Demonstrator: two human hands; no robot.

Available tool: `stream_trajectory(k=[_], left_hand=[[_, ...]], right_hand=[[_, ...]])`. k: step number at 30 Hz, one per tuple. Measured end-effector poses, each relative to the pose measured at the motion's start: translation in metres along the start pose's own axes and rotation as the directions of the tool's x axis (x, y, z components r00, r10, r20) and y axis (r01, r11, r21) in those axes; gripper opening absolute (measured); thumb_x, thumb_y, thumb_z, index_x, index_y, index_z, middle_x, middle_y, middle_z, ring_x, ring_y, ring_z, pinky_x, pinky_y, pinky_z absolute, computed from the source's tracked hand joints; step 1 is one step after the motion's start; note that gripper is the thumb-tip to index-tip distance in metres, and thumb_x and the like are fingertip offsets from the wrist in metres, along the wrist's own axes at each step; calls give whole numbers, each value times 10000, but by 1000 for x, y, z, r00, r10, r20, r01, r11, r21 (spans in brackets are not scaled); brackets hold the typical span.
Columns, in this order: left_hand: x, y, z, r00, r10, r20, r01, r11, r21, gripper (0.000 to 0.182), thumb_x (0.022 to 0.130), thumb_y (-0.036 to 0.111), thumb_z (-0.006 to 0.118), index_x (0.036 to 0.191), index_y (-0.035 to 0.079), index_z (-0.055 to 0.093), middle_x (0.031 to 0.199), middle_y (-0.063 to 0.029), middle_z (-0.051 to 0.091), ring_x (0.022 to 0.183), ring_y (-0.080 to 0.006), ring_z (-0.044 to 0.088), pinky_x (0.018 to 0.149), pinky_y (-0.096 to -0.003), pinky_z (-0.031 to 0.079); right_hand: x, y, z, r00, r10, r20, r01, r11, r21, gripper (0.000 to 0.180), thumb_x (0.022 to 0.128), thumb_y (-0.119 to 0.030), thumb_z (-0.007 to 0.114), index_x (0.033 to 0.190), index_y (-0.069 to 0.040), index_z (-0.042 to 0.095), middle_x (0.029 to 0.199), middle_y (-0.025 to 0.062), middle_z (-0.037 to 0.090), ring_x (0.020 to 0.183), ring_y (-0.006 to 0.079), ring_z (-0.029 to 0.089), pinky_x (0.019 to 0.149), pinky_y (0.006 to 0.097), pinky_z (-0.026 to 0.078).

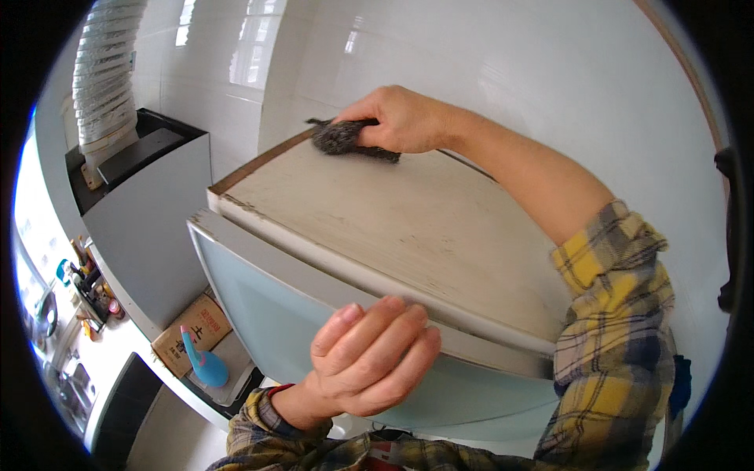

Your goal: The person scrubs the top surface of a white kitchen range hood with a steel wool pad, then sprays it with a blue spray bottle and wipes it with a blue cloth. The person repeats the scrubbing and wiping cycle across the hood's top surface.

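My right hand [406,120] grips a dark grey, crumpled cloth [339,138] and presses it on the top panel [377,218] of a refrigerator, near its back left corner. The panel is cream-coloured, with brown dirt along its edges and dark marks on its surface. Below it is the refrigerator's pale blue door [271,300], with a gap along its upper edge. My left hand [374,359] is in front of that door, close to its top edge. Its fingers are curled together and nothing shows in them; whether it touches the door I cannot tell.
White wall tiles [530,70] rise behind the refrigerator. To the left stand a tall grey hood casing [153,224] and a ribbed foil duct [106,76]. Lower left are a cardboard box [197,329] bearing writing, a blue plastic bottle [209,370], several small bottles, and a sink [79,382].
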State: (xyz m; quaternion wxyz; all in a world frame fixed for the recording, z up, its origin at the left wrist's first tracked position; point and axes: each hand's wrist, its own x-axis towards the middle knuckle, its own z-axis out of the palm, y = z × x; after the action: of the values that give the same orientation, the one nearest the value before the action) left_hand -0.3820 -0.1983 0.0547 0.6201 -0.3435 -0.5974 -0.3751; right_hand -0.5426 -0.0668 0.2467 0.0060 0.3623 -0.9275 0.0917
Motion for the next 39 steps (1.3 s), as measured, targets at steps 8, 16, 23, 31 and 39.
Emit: stream_trajectory(k=[8, 16, 23, 31, 39], left_hand=[[-1, 5, -4, 999, -35, 29, 36, 999, -38, 324, 762, 31, 670, 1067, 136, 647, 1071, -56, 672, 1010, -228, 639, 1038, -411, 387], [2, 3, 0, 1000, -11, 0, 11, 998, -66, 319, 765, 15, 620, 1075, 88, 653, 1055, -92, 669, 1025, -267, 639, 1063, -435, 369], [-1, 1, -1, 999, -7, 45, 9, 1000, -25, 249, 839, 77, 591, 1081, 67, 648, 1087, -124, 659, 1055, -313, 615, 1073, -488, 365], [-4, 3, -3, 997, -23, 71, 26, 998, -52, 233, 866, 67, 582, 1089, 96, 643, 1102, -112, 653, 1077, -305, 607, 1086, -481, 360], [-3, 6, -3, 996, -49, 73, 53, 997, -50, 259, 835, 44, 598, 1084, 105, 641, 1092, -105, 656, 1071, -303, 606, 1087, -472, 350]], right_hand=[[-242, -3, -22, 964, 260, -56, -265, 958, -114, 481, 706, 40, 515, 1153, -27, 682, 1123, 160, 696, 964, 263, 677, 877, 349, 511], [-265, -25, -19, 803, 574, -161, -593, 794, -132, 326, 815, -29, 523, 1101, -74, 673, 683, 105, 618, 618, 161, 564, 621, 323, 476], [-141, -67, 8, 995, -93, -49, 83, 982, -169, 426, 772, -19, 550, 1184, -29, 655, 1020, 186, 696, 832, 286, 670, 771, 367, 528], [-428, -49, -22, 488, 833, -260, -863, 417, -285, 466, 745, 53, 521, 1174, -45, 677, 975, 182, 705, 833, 257, 660, 789, 374, 501], [-281, -25, -16, 879, 469, -90, -477, 869, -133, 519, 799, 47, 535, 1290, -98, 622, 1122, 86, 713, 807, 154, 633, 750, 283, 498]])
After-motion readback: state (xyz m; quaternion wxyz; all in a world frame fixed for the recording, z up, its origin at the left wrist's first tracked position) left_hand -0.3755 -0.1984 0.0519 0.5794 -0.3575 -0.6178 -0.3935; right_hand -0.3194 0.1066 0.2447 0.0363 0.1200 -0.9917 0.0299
